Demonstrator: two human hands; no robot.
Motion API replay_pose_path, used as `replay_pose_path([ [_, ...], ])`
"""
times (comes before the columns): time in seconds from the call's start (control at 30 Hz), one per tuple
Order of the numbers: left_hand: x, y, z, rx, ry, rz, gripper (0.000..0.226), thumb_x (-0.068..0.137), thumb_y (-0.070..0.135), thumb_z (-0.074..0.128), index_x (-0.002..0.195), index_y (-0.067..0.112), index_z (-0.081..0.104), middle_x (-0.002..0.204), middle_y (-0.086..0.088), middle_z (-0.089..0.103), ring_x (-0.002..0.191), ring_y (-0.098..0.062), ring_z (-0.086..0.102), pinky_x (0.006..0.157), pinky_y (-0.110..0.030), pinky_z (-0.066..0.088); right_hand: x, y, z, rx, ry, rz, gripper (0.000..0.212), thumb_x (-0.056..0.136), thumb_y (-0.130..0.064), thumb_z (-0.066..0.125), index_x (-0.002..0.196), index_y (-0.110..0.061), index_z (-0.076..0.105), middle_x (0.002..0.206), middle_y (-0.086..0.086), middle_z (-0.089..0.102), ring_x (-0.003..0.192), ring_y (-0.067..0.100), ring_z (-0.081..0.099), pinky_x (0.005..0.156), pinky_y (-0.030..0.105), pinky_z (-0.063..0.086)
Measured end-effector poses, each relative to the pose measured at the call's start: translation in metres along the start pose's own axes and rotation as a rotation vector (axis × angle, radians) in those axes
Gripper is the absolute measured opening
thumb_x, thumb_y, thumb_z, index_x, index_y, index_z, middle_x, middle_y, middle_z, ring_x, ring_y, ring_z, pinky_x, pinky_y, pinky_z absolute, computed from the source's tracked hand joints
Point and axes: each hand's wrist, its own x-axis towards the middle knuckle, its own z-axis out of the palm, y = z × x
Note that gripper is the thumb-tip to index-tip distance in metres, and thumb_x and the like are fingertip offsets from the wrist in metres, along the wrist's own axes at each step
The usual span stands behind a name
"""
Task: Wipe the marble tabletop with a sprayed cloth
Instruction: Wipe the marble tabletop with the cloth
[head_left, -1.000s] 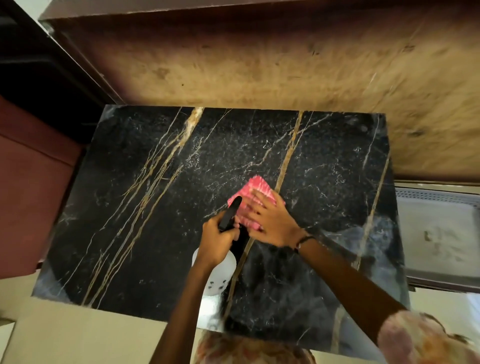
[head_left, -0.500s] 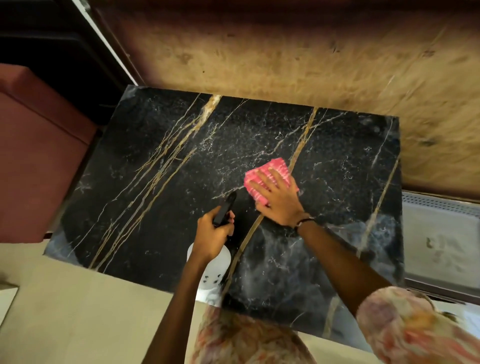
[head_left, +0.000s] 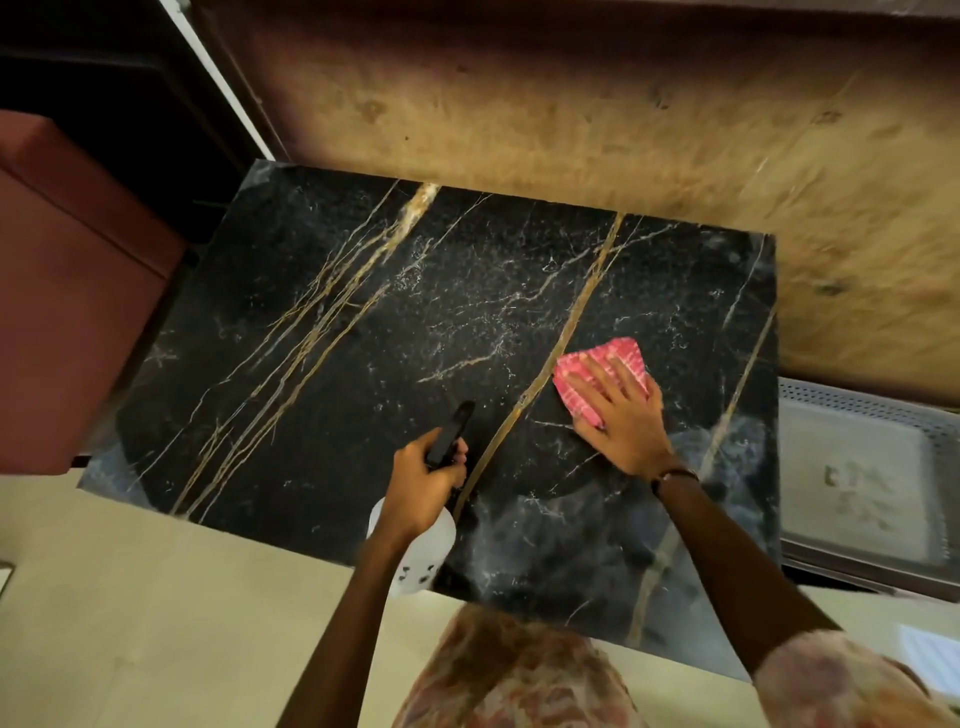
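Observation:
The black marble tabletop with gold and white veins fills the middle of the head view. A folded pink cloth lies flat on its right half, just right of a gold vein. My right hand presses down on the cloth with fingers spread. My left hand grips a white spray bottle with a black trigger head, held over the table's near edge, left of the cloth.
A dark red seat stands against the table's left side. A brownish wall runs behind it. A white perforated tray-like surface adjoins the right edge. Pale floor lies below the near edge.
My right hand has slid the pink cloth rightward across the gold vein. My left hand with the spray bottle stayed about where it was. The view shifted.

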Motion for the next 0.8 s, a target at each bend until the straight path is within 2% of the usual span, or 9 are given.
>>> replay_pose_path([
  [0.13, -0.004, -0.002, 0.008, 0.036, -0.029, 0.034, 0.021, 0.072, -0.013, 0.055, 0.083, 0.003, 0.063, 0.070, -0.006, 0.059, 0.054, -0.010, 0.049, 0.048, -0.013, 0.039, 0.021, -0.044, 0.011, 0.032, -0.007, 0.045, 0.063, 0.091, -0.052, 0.048, 0.148, -0.035, 0.027, 0.160, -0.002, 0.017, 0.147, 0.027, 0.009, 0.109, 0.068, 0.004],
  [0.23, -0.008, -0.001, 0.015, 0.042, -0.060, 0.038, 0.022, 0.070, -0.014, 0.054, 0.083, 0.001, 0.062, 0.064, 0.000, 0.056, 0.054, -0.008, 0.048, 0.050, -0.013, 0.038, -0.016, -0.061, 0.021, 0.016, -0.026, -0.106, 0.062, 0.091, -0.050, 0.049, 0.148, -0.034, 0.030, 0.159, -0.001, 0.021, 0.147, 0.029, 0.011, 0.112, 0.066, 0.009],
  [0.33, -0.012, 0.001, 0.020, 0.028, -0.083, 0.016, 0.020, 0.075, -0.013, 0.054, 0.087, 0.001, 0.062, 0.065, 0.000, 0.054, 0.056, -0.010, 0.048, 0.054, -0.019, 0.039, -0.069, -0.040, 0.026, -0.034, -0.083, -0.184, 0.064, 0.090, -0.057, 0.040, 0.148, -0.035, 0.027, 0.158, -0.001, 0.021, 0.147, 0.029, 0.013, 0.113, 0.065, 0.010],
  [0.4, -0.016, 0.002, 0.022, 0.020, -0.097, 0.001, 0.019, 0.078, -0.011, 0.055, 0.088, 0.003, 0.063, 0.067, -0.001, 0.055, 0.057, -0.010, 0.049, 0.055, -0.020, 0.039, -0.097, -0.013, 0.020, -0.031, -0.064, -0.130, 0.066, 0.086, -0.059, 0.039, 0.147, -0.034, 0.030, 0.156, 0.003, 0.028, 0.144, 0.030, 0.019, 0.108, 0.070, 0.020],
  [0.47, -0.020, 0.002, 0.023, 0.015, -0.101, -0.006, 0.019, 0.079, -0.010, 0.056, 0.088, 0.005, 0.063, 0.069, -0.001, 0.056, 0.058, -0.011, 0.049, 0.054, -0.019, 0.038, -0.108, 0.017, 0.009, -0.033, -0.043, 0.003, 0.069, 0.083, -0.059, 0.040, 0.145, -0.030, 0.032, 0.154, 0.007, 0.032, 0.143, 0.032, 0.021, 0.105, 0.071, 0.024],
  [0.57, -0.027, 0.000, 0.023, 0.007, -0.094, 0.000, 0.020, 0.079, -0.010, 0.056, 0.088, 0.006, 0.063, 0.074, -0.007, 0.057, 0.059, -0.014, 0.049, 0.053, -0.020, 0.038, -0.087, 0.045, -0.001, -0.038, -0.008, 0.250, 0.072, 0.088, -0.055, 0.050, 0.149, -0.030, 0.021, 0.160, 0.003, 0.015, 0.147, 0.031, 0.009, 0.110, 0.067, 0.011],
  [0.67, -0.035, -0.006, 0.026, 0.014, -0.087, 0.009, 0.020, 0.078, -0.010, 0.056, 0.089, 0.005, 0.064, 0.077, -0.010, 0.058, 0.066, -0.018, 0.050, 0.058, -0.025, 0.040, -0.043, 0.031, -0.003, 0.049, 0.030, 0.411, 0.066, 0.094, -0.044, 0.051, 0.150, -0.029, 0.020, 0.161, 0.003, 0.008, 0.147, 0.034, 0.003, 0.112, 0.063, 0.003],
  [0.73, -0.041, -0.011, 0.029, 0.023, -0.103, 0.016, 0.019, 0.078, -0.010, 0.057, 0.087, 0.006, 0.064, 0.076, -0.007, 0.058, 0.068, -0.018, 0.051, 0.061, -0.025, 0.041, -0.026, 0.011, 0.000, 0.075, 0.010, 0.407, 0.063, 0.095, -0.044, 0.048, 0.150, -0.031, 0.020, 0.161, 0.002, 0.007, 0.147, 0.034, 0.003, 0.112, 0.064, 0.002],
  [0.8, -0.047, -0.015, 0.033, 0.027, -0.120, 0.015, 0.021, 0.078, -0.010, 0.057, 0.086, 0.008, 0.063, 0.074, -0.004, 0.059, 0.066, -0.014, 0.053, 0.060, -0.022, 0.042, -0.032, -0.005, 0.004, 0.043, -0.014, 0.293, 0.063, 0.095, -0.047, 0.047, 0.150, -0.033, 0.021, 0.161, 0.000, 0.010, 0.147, 0.031, 0.004, 0.111, 0.065, 0.002],
])
